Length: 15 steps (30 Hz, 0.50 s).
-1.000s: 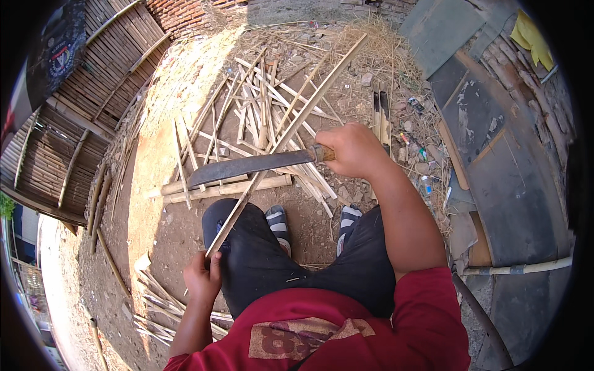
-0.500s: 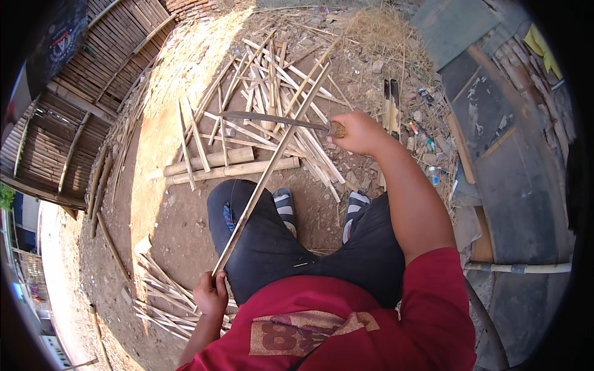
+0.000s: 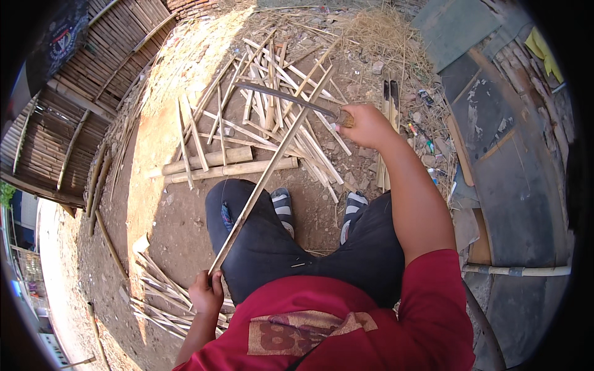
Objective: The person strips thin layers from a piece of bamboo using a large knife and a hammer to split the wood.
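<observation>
My left hand (image 3: 207, 292) is closed around the lower end of a long split bamboo strip (image 3: 253, 195), which slants up and away to the right across my left thigh. My right hand (image 3: 366, 125) grips the wooden handle of a machete (image 3: 281, 94). Its long dark blade points left and crosses the strip close to the far end; whether the two touch I cannot tell. Beyond them lies a loose pile of split bamboo pieces (image 3: 270, 93) on the dirt. Two thick round bamboo poles (image 3: 232, 171) rest on the ground in front of my left knee.
More thin bamboo strips (image 3: 164, 294) lie by my left side. A bamboo-slat wall (image 3: 93, 74) stands at the left. Dark worn boards (image 3: 516, 185) line the right, with small litter beside them. Dry straw (image 3: 380, 31) covers the ground at the far right.
The machete has risen, its tip shifting away and to the right, and the blade now tilts more. My right hand has moved slightly right. The strip stays nearly in place.
</observation>
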Available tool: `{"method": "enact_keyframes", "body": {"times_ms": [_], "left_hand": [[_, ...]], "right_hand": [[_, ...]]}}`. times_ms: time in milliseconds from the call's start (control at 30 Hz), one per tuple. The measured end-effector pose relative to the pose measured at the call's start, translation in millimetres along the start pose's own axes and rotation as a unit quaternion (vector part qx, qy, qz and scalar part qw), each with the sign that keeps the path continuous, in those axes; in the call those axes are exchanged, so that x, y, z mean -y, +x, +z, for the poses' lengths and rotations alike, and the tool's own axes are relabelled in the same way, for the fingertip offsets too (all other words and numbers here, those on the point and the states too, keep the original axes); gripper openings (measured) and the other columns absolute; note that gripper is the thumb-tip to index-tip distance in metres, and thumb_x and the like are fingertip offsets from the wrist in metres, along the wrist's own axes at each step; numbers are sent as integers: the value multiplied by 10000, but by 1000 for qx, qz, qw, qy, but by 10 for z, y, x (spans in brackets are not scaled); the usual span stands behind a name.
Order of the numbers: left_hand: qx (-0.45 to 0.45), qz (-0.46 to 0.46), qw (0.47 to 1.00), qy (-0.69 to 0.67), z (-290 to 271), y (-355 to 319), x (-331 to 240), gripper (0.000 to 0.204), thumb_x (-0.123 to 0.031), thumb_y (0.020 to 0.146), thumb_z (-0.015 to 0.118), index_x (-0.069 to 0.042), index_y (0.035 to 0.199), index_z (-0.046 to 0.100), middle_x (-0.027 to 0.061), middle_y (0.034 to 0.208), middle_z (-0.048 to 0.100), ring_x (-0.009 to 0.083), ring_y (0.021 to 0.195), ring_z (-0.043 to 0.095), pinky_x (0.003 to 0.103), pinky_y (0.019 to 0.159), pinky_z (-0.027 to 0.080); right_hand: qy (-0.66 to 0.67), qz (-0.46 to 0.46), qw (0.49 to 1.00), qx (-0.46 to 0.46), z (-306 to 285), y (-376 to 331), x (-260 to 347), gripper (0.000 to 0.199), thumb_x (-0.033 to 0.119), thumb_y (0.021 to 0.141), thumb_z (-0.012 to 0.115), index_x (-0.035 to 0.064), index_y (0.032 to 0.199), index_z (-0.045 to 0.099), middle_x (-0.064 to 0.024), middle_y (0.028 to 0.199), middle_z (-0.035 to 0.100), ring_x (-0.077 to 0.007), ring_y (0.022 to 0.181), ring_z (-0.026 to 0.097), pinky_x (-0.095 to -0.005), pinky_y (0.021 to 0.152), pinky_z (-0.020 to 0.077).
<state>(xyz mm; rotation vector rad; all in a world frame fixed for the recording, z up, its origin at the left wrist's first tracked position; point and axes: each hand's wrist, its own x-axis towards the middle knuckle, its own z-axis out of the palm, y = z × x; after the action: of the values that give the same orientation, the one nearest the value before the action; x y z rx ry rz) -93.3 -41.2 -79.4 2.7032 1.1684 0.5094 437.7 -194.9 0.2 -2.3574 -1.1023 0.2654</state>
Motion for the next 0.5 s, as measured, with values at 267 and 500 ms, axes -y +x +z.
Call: {"method": "enact_keyframes", "body": {"times_ms": [267, 500], "left_hand": [[24, 15, 1000, 12, 84, 41, 192, 264, -281, 920, 746, -46, 852, 647, 166, 725, 655, 408, 635, 640, 475, 572, 485], [16, 16, 1000, -9, -22, 53, 39, 246, -235, 916, 747, -36, 830, 631, 178, 713, 642, 418, 644, 631, 480, 578, 480]], "right_hand": [[-11, -20, 998, -54, -12, 1, -259, 444, 300, 821, 792, 64, 1188, 711, -233, 1065, 720, -401, 994, 693, -463, 885, 544], [-58, -81, 994, -37, -140, -161, 23, 448, 331, 828, 799, 32, 1151, 712, -240, 1023, 721, -405, 961, 698, -448, 842, 539]]}}
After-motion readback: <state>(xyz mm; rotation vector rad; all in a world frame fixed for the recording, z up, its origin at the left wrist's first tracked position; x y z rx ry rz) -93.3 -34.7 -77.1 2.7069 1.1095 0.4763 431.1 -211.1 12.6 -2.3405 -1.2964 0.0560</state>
